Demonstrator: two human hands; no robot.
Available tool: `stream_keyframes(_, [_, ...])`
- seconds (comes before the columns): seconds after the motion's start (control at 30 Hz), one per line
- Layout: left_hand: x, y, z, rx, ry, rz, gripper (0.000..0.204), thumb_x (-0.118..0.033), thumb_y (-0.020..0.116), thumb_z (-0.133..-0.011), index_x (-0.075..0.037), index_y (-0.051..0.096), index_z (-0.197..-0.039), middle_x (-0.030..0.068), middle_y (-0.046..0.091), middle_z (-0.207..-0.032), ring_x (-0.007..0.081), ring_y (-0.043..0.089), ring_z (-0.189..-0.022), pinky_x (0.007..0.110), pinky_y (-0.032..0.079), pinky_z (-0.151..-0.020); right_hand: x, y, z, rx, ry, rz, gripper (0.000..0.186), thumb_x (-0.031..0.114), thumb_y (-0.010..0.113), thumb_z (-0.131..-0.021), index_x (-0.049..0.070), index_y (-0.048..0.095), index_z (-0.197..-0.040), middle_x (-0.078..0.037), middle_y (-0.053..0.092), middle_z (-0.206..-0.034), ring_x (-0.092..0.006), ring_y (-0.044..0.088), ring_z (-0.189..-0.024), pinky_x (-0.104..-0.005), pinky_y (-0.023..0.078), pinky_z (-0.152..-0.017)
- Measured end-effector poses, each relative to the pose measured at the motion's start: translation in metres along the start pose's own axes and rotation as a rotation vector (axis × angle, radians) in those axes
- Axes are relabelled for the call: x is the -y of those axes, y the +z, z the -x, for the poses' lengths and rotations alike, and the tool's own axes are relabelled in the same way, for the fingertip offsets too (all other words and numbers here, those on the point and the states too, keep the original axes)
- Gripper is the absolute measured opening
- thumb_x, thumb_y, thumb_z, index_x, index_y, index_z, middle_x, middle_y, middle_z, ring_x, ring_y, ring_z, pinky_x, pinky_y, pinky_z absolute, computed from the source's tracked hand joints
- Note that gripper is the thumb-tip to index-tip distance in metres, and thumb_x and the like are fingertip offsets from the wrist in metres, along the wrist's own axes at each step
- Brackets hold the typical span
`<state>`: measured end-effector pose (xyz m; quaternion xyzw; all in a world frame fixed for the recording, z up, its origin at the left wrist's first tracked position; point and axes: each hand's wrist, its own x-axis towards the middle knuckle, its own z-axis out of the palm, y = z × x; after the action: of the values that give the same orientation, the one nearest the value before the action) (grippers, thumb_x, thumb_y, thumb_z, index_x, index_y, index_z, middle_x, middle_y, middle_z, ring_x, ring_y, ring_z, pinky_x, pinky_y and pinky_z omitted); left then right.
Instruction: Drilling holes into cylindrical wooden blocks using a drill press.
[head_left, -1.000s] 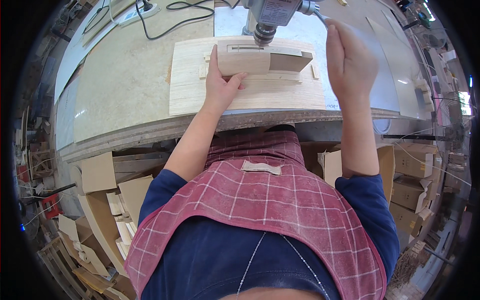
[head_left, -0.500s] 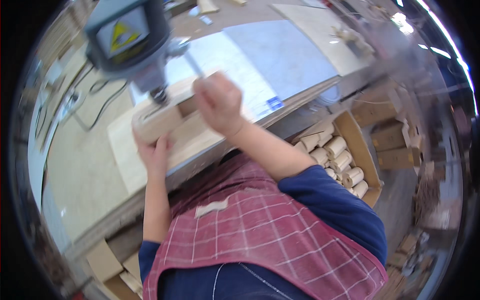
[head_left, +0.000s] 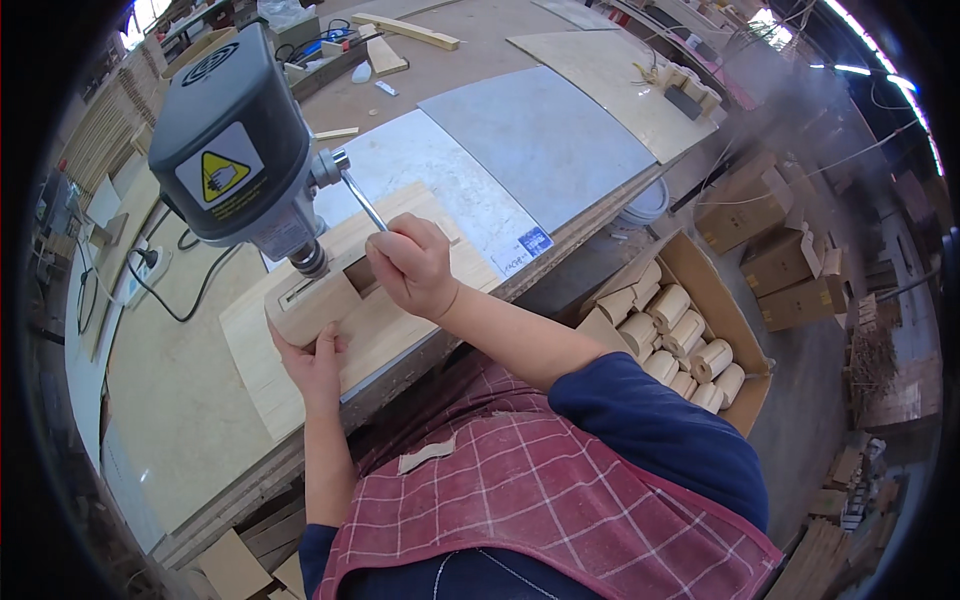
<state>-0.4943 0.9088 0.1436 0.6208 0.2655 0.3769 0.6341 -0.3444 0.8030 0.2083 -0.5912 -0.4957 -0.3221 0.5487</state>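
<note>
A dark drill press with a yellow warning label stands at the left. Its chuck is over a pale, rounded wooden block with a narrow slot and a wider rectangular recess. Whether a bit enters the slot cannot be seen. My left hand grips the block's near left end, thumb on the side facing me, other fingers partly hidden. My right hand is closed in a fist around the end of the metal feed lever. Under the block lies a flat light wooden board.
A cardboard box of several rounded wooden pieces sits right of the workbench. White and grey sheets lie beyond my right hand. A black cable curls left of the press. More cartons stand at the right.
The view has shifted and sharpened, bringing more of the drill press and the far bench into sight. Both hands keep their holds on the block and the lever.
</note>
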Motion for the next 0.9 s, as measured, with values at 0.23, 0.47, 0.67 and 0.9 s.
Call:
stream_keyframes(0.23, [-0.002,-0.002,-0.002,0.008,-0.001,-0.022,0.080,0.005,0.060,-0.076,-0.010,0.014,-0.139,0.0137,0.052,-0.103,0.0133,0.054,-0.061,0.024,0.046,-0.048,0.013,-0.015,-0.014,0.109,0.053,0.007,0.006,0.006,0.062,-0.074,0.004,0.056,-0.074,-0.008,0.047,-0.061,-0.0227,0.047,-0.049,-0.0326,0.036,-0.044])
stream_keyframes(0.47, [0.001,-0.005,-0.001,0.009,-0.046,-0.071,0.081,0.002,0.061,-0.076,-0.010,0.012,-0.139,0.0127,0.052,-0.100,0.0117,0.053,-0.059,0.022,0.044,-0.046,0.031,-0.035,-0.092,0.245,-0.016,0.186,0.018,0.014,0.059,-0.078,0.007,0.050,-0.065,-0.009,0.050,-0.058,-0.0281,0.051,-0.052,-0.0351,0.040,-0.045])
stream_keyframes(0.67, [0.005,0.014,-0.004,0.099,0.007,-0.068,0.084,-0.001,0.060,-0.077,-0.010,0.004,-0.140,0.0127,0.051,-0.103,0.0127,0.055,-0.066,0.022,0.046,-0.048,0.026,-0.014,-0.166,0.317,0.058,0.251,0.027,0.019,0.048,-0.082,0.000,0.058,-0.066,-0.020,0.055,-0.061,-0.0369,0.056,-0.061,-0.0401,0.043,-0.055])
stream_keyframes(0.9, [-0.005,0.032,-0.002,0.134,-0.021,-0.006,0.089,-0.002,0.061,-0.077,-0.008,-0.003,-0.139,0.0172,0.048,-0.110,0.0158,0.057,-0.077,0.023,0.048,-0.050,0.041,-0.020,-0.178,0.403,0.171,0.104,0.035,0.027,0.043,-0.085,-0.002,0.061,-0.077,-0.024,0.058,-0.069,-0.0354,0.060,-0.071,-0.0398,0.044,-0.065])
